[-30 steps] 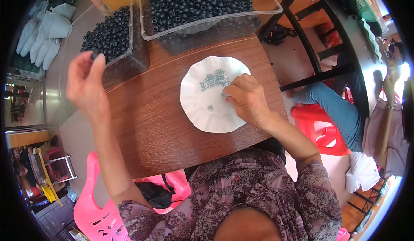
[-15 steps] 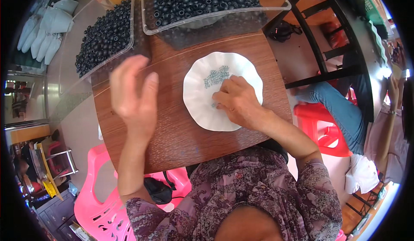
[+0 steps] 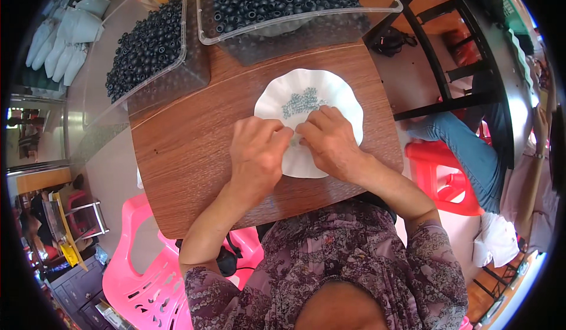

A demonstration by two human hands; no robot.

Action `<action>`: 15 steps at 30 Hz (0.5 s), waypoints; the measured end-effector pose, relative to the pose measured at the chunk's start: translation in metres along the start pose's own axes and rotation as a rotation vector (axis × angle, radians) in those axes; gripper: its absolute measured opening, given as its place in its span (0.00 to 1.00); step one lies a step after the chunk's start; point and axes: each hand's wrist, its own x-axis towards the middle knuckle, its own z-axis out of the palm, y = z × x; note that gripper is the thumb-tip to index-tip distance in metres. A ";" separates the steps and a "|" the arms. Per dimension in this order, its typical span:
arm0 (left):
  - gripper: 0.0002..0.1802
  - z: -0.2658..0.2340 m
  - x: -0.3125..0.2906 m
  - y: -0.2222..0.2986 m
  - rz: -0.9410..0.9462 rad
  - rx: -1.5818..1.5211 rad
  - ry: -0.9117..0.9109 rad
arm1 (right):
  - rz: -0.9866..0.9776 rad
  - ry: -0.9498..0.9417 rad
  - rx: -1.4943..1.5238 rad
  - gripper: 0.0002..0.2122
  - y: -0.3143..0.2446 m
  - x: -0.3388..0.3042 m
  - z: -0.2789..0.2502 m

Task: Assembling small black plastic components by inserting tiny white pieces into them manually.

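A white plate with a wavy rim [image 3: 274, 91] stands on the brown wooden table. On it lies a loose heap of tiny grey-green pieces [image 3: 302, 102], too small to name. My left hand [image 3: 258, 153] is over the plate's left side, thumb and fingers pinched together. My right hand [image 3: 331, 142] is over the plate's right half, just below the heap, with its fingertips closed too. The fingertips of both hands nearly meet above the plate. What they hold, if anything, is hidden.
A clear plastic bin [image 3: 298, 32] of black ring-shaped parts [image 3: 283, 0] stands at the table's far edge. Another clear bin [image 3: 171, 82] with the same parts is at the far left. A pink chair [image 3: 138, 271], a red stool [image 3: 439, 171] and a seated person [image 3: 466, 147] are nearby.
My left hand has come right and down from beside the left bin to the plate, and its fingers have closed. The right hand stays over the plate.
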 end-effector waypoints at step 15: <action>0.04 0.020 0.002 -0.005 0.098 0.135 -0.273 | 0.092 0.108 0.154 0.10 0.001 -0.015 -0.016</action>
